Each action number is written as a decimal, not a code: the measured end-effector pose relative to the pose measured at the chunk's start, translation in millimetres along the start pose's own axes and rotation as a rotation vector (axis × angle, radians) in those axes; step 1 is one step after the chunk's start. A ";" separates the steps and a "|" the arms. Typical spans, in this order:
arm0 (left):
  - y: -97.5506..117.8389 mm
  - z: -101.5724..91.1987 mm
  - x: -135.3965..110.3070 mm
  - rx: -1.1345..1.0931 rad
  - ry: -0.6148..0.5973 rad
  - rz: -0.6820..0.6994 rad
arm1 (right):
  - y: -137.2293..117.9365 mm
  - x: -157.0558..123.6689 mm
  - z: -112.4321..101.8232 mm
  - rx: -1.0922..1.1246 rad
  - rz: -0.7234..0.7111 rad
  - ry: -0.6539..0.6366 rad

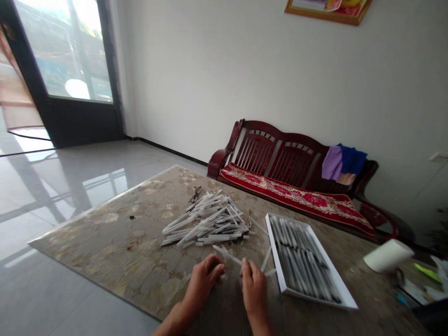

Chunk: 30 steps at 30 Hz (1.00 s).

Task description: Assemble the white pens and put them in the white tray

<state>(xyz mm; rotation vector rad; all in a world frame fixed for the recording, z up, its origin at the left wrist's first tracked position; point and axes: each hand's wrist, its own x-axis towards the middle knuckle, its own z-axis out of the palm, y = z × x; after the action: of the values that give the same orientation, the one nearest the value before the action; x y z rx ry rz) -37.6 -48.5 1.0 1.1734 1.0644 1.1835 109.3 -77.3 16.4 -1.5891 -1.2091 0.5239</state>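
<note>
In the head view, my right hand (pixel 254 282) is closed on a thin whitish plastic strip (pixel 229 255), which points left and away from me. Beside it, my left hand (pixel 206 277) has its fingers curled in; whether something small is between them is hidden. Just beyond both hands lies a loose heap of long white and clear strips (pixel 210 217), some with dark parts. A shallow white box (pixel 327 252) stands to the right, packed with two rows of slim grey and black pieces (pixel 301 256). A few loose strips (pixel 266 259) lie between my right hand and the box.
The patterned tabletop (pixel 105 242) carries dark-framed glasses (pixel 195 194) behind the heap. A white roll (pixel 388 255) lies at the right among assorted items. Past the table stands a dark red wooden bench (pixel 269 149) with cloths (pixel 345 161) over its back.
</note>
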 end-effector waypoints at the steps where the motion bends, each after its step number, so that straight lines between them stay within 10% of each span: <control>1: -0.7 0.5 -2.3 0.054 0.039 0.067 | -2.7 2.0 -6.5 -0.093 -0.101 0.017; 6: 2.4 1.2 -9.1 0.248 0.058 0.300 | -21.3 -8.1 -21.0 -0.293 -0.374 -0.118; 11: 3.2 -1.1 -5.8 0.245 0.162 0.307 | -28.1 -5.8 -13.1 -0.117 -0.299 -0.324; 23: 3.5 -17.1 16.6 -0.329 0.395 -0.016 | -3.3 45.2 44.2 -0.740 -0.359 -0.196; 30: 2.0 -16.9 15.6 -0.375 0.412 -0.040 | 2.9 33.2 27.4 -0.469 -0.352 -0.190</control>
<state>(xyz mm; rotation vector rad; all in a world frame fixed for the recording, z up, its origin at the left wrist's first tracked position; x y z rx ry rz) -53.1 -31.4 1.3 0.6283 1.0972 1.5551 101.8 -35.1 11.0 -1.6775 -1.8125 0.1693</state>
